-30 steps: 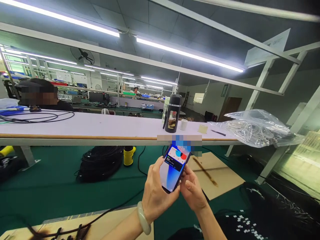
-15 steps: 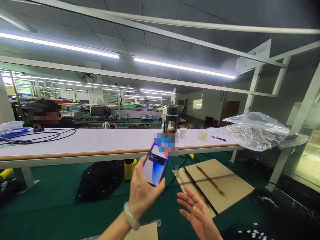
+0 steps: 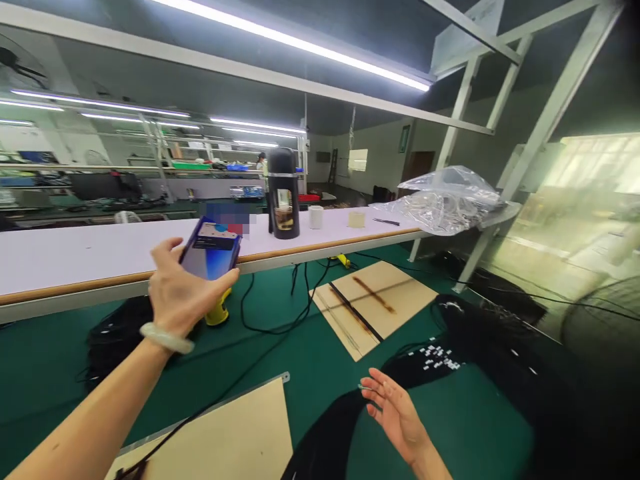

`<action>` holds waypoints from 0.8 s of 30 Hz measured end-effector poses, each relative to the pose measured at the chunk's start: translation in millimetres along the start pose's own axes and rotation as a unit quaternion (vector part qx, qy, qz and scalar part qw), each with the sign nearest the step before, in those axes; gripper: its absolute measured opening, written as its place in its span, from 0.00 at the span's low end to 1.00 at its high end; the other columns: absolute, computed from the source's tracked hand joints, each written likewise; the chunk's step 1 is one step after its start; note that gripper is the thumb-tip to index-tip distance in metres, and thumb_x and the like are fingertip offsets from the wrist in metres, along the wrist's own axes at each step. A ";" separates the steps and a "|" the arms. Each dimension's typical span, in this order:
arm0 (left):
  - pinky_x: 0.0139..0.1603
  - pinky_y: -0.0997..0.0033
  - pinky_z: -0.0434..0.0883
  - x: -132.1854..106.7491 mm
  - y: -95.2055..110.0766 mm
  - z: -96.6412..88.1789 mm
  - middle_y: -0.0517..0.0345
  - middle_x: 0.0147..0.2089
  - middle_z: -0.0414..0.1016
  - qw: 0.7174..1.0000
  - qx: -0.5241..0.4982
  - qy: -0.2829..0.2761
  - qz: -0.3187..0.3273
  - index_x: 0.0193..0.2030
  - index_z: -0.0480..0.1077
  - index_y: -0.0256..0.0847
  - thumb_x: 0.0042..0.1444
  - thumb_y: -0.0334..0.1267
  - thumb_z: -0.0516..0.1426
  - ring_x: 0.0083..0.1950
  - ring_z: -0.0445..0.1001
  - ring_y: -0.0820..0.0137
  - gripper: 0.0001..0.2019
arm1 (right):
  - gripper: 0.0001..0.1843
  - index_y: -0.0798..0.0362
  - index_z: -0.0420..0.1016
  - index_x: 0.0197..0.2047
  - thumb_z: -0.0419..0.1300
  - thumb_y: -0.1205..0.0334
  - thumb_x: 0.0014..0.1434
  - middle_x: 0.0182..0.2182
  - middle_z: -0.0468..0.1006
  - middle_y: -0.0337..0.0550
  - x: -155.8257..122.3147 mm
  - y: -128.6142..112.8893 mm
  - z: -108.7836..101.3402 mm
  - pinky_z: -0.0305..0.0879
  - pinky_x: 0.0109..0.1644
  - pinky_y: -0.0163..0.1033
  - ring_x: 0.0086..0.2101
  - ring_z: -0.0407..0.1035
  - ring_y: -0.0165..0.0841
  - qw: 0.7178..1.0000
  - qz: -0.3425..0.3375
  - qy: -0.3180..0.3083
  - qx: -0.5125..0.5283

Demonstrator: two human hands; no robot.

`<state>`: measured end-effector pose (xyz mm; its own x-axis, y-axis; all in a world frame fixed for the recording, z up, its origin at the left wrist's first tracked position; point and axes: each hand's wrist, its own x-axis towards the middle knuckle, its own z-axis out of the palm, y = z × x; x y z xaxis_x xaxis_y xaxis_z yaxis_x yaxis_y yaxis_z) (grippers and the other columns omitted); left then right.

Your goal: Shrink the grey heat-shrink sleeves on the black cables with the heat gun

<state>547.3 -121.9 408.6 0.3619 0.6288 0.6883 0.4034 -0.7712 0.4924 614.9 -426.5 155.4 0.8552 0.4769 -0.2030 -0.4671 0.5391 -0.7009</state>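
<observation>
So, in the head view, your left hand [image 3: 183, 293] was closed around a slim smartphone in a dark blue case [image 3: 210, 252], with the fingers and thumb wrapped along its edges and its bright blue screen tilted toward you. It was held in the air, in line with the front edge of a long white-topped workbench with a wooden trim [image 3: 85, 267]. A pale jade bangle [image 3: 167, 338] circled your wrist. Your right hand [image 3: 397, 417] was open, its fingers loosely spread, and held nothing; it was near a dark heap of black cable dotted with small white tags [image 3: 435, 357].

Toward the bench's right end stood a tall black vacuum flask [image 3: 283, 193], a small white cup [image 3: 315, 217] and a cream roll of tape [image 3: 357, 219]. Beyond them lay a thin dark pen [image 3: 385, 221], and at the corner sat a clear plastic bag of coiled wire [image 3: 450, 200]. Below, on a green floor mat [image 3: 300, 393], lay a tan board with a scorched stripe [image 3: 373, 307] and a cream board [image 3: 225, 433].

So far, the phone was all your hands had hold of; neither hand was on the cables or boards.
</observation>
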 end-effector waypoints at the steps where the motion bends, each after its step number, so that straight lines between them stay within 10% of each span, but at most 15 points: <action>1: 0.50 0.45 0.69 -9.0 4.7 1.9 0.41 0.56 0.67 1.000 -0.013 0.012 0.008 0.61 0.50 0.35 0.35 0.49 0.67 0.53 0.70 0.46 0.47 | 0.26 0.54 0.74 0.46 0.69 0.50 0.46 0.41 0.78 0.50 0.3 -2.0 -2.0 0.66 0.39 0.38 0.39 0.72 0.36 1.000 -0.001 0.000 -0.001; 5: 0.54 0.51 0.69 -58.5 30.2 21.4 0.44 0.57 0.64 0.985 -0.124 0.018 0.120 0.62 0.49 0.39 0.33 0.45 0.68 0.55 0.69 0.53 0.49 | 0.28 0.54 0.71 0.49 0.68 0.49 0.47 0.42 0.77 0.50 6.6 -17.8 15.1 0.65 0.38 0.38 0.38 0.72 0.35 0.998 -0.034 -0.037 -0.023; 13: 0.51 0.56 0.71 -164.1 88.0 90.6 0.42 0.56 0.63 0.916 -0.265 -0.160 0.254 0.63 0.46 0.39 0.41 0.40 0.64 0.54 0.69 0.56 0.44 | 0.38 0.50 0.58 0.59 0.67 0.54 0.48 0.52 0.71 0.49 4.5 -77.7 96.6 0.62 0.56 0.47 0.52 0.66 0.42 0.967 -0.197 -0.154 -0.043; 24: 0.47 0.56 0.73 -199.3 125.1 125.3 0.38 0.58 0.63 0.902 -0.271 -0.155 0.299 0.66 0.41 0.39 0.47 0.37 0.62 0.56 0.68 0.53 0.44 | 0.41 0.49 0.59 0.53 0.72 0.67 0.37 0.43 0.77 0.45 18.4 -95.3 51.6 0.71 0.47 0.47 0.43 0.73 0.42 0.954 -0.220 0.048 -0.198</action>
<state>631.0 -331.2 266.3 0.6297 0.0175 0.7766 -0.3811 -0.8642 0.3286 663.6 -433.2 253.8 0.9745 0.1884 0.1218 0.0472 0.3585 -0.9323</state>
